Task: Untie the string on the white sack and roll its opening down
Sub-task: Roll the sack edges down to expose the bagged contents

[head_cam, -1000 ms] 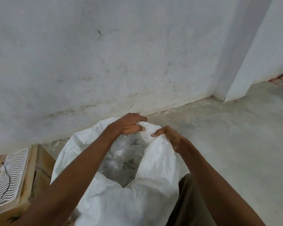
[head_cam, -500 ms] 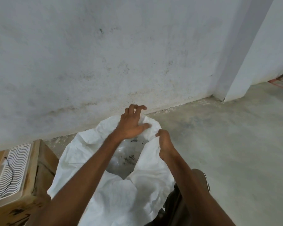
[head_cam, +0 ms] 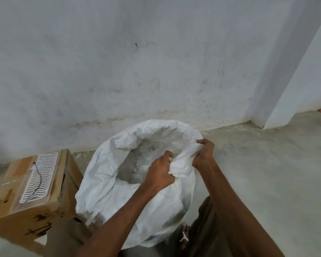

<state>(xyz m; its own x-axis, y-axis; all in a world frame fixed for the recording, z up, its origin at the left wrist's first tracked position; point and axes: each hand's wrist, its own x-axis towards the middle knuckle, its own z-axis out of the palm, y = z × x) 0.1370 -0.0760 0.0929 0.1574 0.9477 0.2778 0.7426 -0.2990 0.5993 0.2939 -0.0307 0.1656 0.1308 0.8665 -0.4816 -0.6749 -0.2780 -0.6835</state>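
On the white sack [head_cam: 107, 182] rim, curled fingers [head_cam: 168, 154].

Cardboard box [head_cam: 35, 190] beside stained wall [head_cam: 137, 62]

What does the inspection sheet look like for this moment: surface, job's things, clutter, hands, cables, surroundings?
Surface: bare concrete floor, dusty along the wall foot.
Job's things: white sack stands open, rim partly rolled outward; clear plastic contents show inside. String: nothing seen.
Clutter: cardboard box beside the sack, with a white wavy-patterned panel on top.
Hands: left hand and right hand both grip bunched fabric at the sack's near right rim.
Cables: thin black wire lies across the panel.
Surroundings: stained white wall behind; a wall corner at right; the person's knee close to the sack.
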